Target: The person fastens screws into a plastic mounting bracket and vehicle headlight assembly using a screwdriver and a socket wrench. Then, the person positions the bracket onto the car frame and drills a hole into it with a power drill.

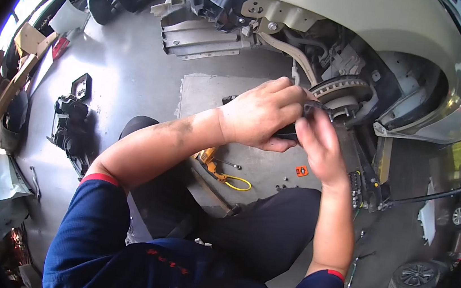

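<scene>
My left hand (262,113) is closed around a black part (287,131) that is mostly hidden by my fingers, so I cannot make out its kind. A dark end of it shows near my knuckles. My right hand (321,147) is raised close beside it, its fingers smeared by motion. Whether they grip the part I cannot tell. Just beyond both hands is a brake disc (343,91) on the car's wheel hub, with the wheel off. Above it curves the pale fender (370,17).
On the floor lie a yellow tool with a cord loop (209,161), an orange piece (302,171), a hammer (229,205) and small fasteners. A headlight-like black assembly (69,125) lies left. A jack-like metal frame (373,186) and a loose wheel (415,275) are right.
</scene>
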The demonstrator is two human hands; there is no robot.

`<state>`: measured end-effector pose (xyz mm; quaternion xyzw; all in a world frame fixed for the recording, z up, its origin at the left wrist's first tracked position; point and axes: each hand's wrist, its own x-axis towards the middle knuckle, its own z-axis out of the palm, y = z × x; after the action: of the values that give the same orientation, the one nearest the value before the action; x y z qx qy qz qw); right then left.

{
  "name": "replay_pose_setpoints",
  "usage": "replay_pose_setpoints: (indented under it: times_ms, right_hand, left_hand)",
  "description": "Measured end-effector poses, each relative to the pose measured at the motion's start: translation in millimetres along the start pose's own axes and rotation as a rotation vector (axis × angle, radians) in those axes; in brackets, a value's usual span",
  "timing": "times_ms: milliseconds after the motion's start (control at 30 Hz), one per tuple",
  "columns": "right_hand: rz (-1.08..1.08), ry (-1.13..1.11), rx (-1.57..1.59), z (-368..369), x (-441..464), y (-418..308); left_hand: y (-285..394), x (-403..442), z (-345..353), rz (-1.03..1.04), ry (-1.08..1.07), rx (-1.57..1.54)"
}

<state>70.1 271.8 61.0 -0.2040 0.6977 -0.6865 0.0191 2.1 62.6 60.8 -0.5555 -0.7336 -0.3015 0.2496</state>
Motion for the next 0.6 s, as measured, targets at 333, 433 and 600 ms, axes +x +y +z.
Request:
replay_pose_setpoints:
  times_ms: [333, 433, 600]
  right_hand:
    - [-0.01, -0.051, 0.112, 60.5, 63.0, 68.7]
    - [0.014, -0.14, 0.101, 64.0, 65.7, 65.9]
    - [-0.098, -0.02, -0.069, 52.3, 83.1, 51.4]
  left_hand:
    - [-43.5, -68.9, -28.1, -0.12, 0.05, -0.071]
    - [-46.8, -79.7, -36.8, -0.084, -0.018, -0.089]
    - [-54.6, -79.4, -46.0, -0.066, 0.085, 0.024]
